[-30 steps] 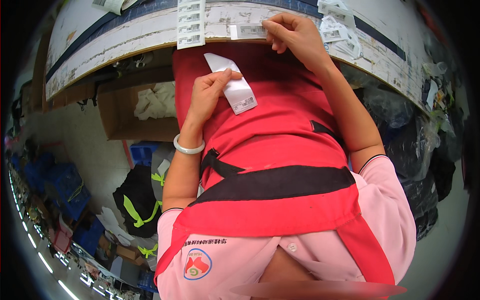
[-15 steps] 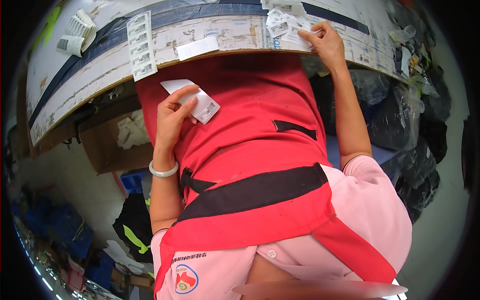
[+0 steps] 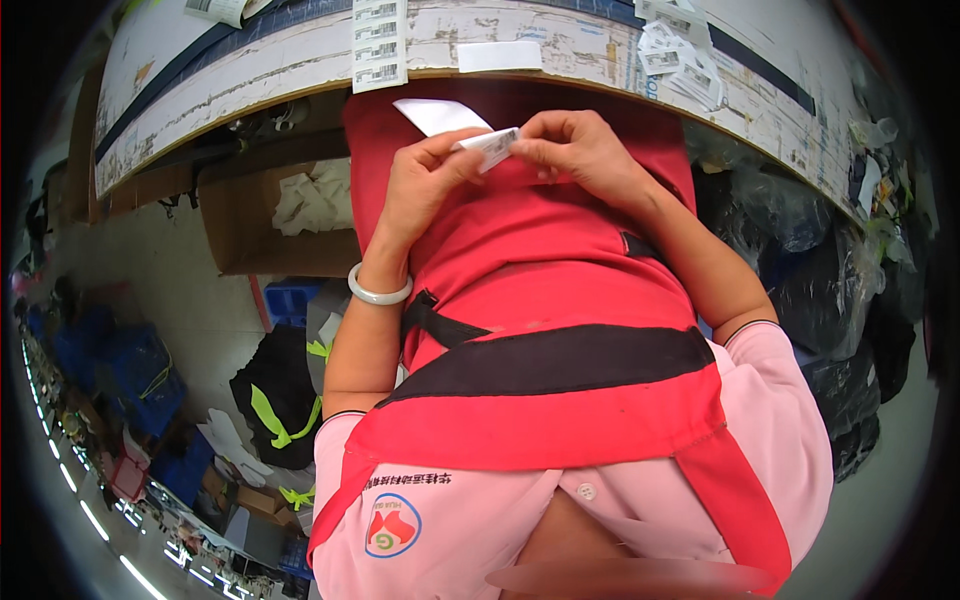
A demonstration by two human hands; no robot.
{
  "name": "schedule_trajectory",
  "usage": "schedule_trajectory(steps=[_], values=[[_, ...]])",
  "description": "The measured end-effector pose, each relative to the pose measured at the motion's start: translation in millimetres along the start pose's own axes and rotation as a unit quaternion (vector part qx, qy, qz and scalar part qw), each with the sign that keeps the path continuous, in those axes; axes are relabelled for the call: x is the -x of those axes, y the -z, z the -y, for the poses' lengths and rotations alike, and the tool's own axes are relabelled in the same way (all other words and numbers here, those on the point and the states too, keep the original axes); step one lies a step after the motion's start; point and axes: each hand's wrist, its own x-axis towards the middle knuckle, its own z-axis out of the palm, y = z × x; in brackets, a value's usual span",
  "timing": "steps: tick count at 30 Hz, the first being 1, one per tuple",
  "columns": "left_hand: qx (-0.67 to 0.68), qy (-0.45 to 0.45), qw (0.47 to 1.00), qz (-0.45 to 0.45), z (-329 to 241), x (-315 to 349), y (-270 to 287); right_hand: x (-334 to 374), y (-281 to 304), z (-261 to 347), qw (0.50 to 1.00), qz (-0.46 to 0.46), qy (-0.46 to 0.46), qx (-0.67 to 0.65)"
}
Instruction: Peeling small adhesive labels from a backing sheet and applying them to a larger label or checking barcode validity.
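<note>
My left hand (image 3: 430, 185) pinches a strip of white barcode labels (image 3: 440, 116) over my red apron, with one end of the strip sticking up beyond the fingers. At the strip's printed end, my right hand (image 3: 580, 150) has thumb and forefinger closed on the corner. The fingers of both hands cover part of the strip. On the table ahead lie a pile of small cut labels (image 3: 682, 62), a blank white strip (image 3: 499, 56) and a longer strip of barcode labels (image 3: 380, 45) hanging slightly over the edge.
The worn white table (image 3: 250, 90) runs across the front, its edge just beyond my hands. Below at the left stands a cardboard box (image 3: 235, 225) with white cloth or paper inside. Black plastic bags (image 3: 820, 290) are heaped at the right. A folded label bundle (image 3: 215, 8) lies far left.
My right hand has left the pile of cut labels and come in to the strip held by my left hand. The view has shifted, and the left hand has moved a little forward.
</note>
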Motion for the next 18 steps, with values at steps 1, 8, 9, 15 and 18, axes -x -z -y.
schedule_trajectory(steps=[1,8,9,15,18], values=[[-0.055,0.007,0.998,0.020,0.1,2.5,1.9,-1.8,-2.3,-1.0,1.000,0.003,-0.001,0.000],[-0.081,0.036,0.996,0.031,3.3,-0.2,8.3,-14.6,-4.1,-2.5,0.970,-0.057,0.199,0.129],[-0.081,0.035,0.996,0.031,4.3,-0.7,9.9,-15.5,-1.4,-1.4,0.967,-0.041,0.201,0.150],[0.050,0.037,0.998,0.026,11.0,-4.3,23.4,-27.7,15.9,25.1,0.984,-0.088,0.137,0.069],[-0.007,0.020,1.000,-0.012,5.8,-5.7,19.7,-43.1,29.4,35.1,0.981,-0.126,0.131,0.060]])
